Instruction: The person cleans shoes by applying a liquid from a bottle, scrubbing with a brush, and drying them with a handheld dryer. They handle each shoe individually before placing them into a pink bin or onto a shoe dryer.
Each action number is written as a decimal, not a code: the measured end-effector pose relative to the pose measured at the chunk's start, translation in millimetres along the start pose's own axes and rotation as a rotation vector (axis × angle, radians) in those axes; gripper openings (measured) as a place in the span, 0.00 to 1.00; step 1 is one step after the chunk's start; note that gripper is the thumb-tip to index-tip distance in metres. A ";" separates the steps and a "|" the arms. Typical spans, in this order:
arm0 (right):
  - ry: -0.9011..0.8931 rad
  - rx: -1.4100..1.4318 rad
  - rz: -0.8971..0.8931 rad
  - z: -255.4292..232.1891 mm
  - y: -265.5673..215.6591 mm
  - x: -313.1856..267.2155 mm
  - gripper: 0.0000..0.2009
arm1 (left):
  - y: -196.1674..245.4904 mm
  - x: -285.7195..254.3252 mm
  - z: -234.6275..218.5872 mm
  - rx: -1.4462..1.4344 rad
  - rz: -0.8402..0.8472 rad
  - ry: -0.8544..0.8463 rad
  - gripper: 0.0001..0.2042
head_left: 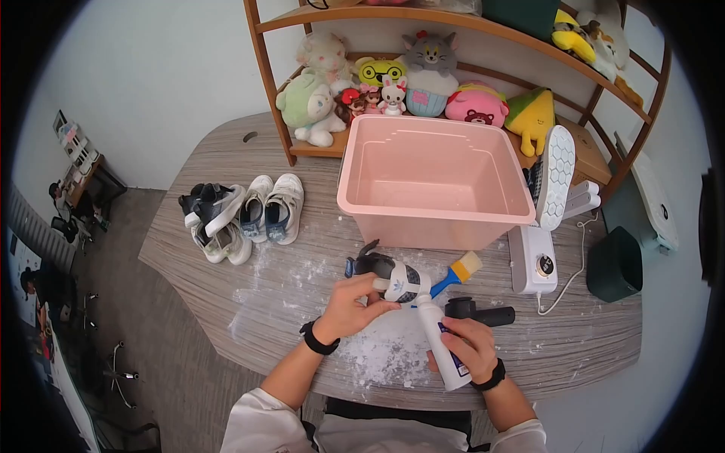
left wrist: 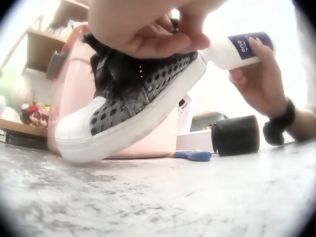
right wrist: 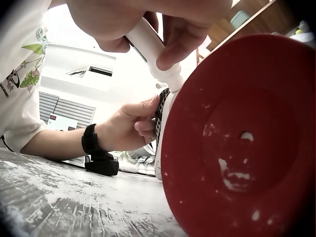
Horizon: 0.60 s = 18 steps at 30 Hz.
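My left hand [head_left: 353, 308] grips a black woven sneaker [left wrist: 123, 101] with a white sole by its heel end, above the table [head_left: 302, 279]. The sneaker's toe tilts down toward the tabletop in the left wrist view. A white squeeze bottle [head_left: 436, 326] with a dark blue label is held in my right hand [head_left: 470, 343]. Its narrow nozzle points at the heel edge of the sole, right at the shoe. White powdery residue [head_left: 385, 355] lies spread on the table below both hands.
Beyond the shoe stands a pink tub [head_left: 438, 230]. A blue-handled brush [head_left: 457, 275] and a black tool with a red round end [right wrist: 237, 138] lie close by. More sneakers [head_left: 283, 211] sit at left; a white device [head_left: 533, 260] bears an upright shoe [head_left: 556, 177].
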State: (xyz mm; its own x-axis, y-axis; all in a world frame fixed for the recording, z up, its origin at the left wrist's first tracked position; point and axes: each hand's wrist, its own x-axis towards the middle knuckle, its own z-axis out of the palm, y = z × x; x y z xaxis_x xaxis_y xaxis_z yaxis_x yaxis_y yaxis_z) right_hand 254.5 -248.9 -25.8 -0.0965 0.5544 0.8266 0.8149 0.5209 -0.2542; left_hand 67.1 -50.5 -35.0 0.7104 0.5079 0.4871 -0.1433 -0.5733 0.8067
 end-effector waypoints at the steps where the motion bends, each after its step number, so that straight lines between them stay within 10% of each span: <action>1: -0.006 0.005 -0.005 -1.1 -1.7 1.4 0.25 | -2.9 -1.7 -0.1 0.000 -0.001 0.000 0.11; 18: -0.030 -0.024 -0.026 -1.0 -7.4 4.8 0.21 | -11.6 -3.6 -8.7 -1.099 -0.382 0.033 0.15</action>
State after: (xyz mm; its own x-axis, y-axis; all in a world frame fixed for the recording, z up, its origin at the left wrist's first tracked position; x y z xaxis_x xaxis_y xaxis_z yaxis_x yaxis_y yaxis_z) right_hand 248.6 -250.8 -19.4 -0.1344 0.5604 0.8172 0.8253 0.5197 -0.2207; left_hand 60.2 -40.1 -43.2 0.8205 0.5529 0.1454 -0.4557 0.4790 0.7503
